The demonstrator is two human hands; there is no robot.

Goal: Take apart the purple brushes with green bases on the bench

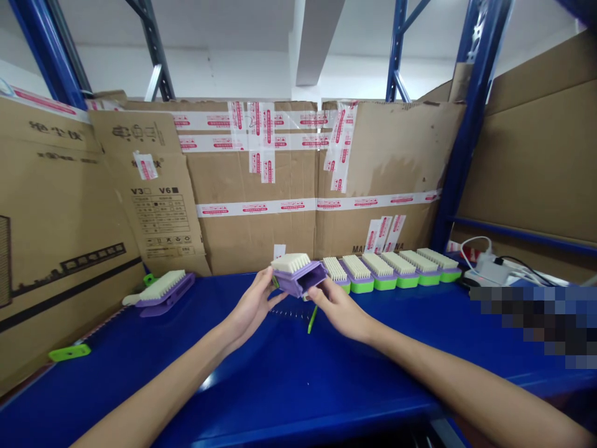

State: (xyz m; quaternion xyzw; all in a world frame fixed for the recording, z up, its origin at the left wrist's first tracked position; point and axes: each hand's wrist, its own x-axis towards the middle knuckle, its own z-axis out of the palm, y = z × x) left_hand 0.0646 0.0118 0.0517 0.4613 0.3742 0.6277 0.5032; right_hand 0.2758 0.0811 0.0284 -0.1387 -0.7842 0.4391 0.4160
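A scrub brush (pixel 298 274) with cream bristles and a hollow purple body is held above the blue table, tilted so that its open end faces right. My left hand (pixel 256 298) is closed on its left end. The fingers of my right hand (pixel 338 305) pinch the lower right edge near the opening. Just under my right fingers is a thin green strip (pixel 312 318); I cannot tell whether it touches the hand. A thin coiled spring (pixel 291 314) shows below the brush.
Several purple and green brushes (pixel 380 274) stand bristles up in a row at the back right. Another purple brush (pixel 163 289) lies at left, with a flat green piece (pixel 69 353) nearer me. Cardboard walls (pixel 261 236) enclose the table (pixel 261 386). A white plug with cables (pixel 492 267) lies at right.
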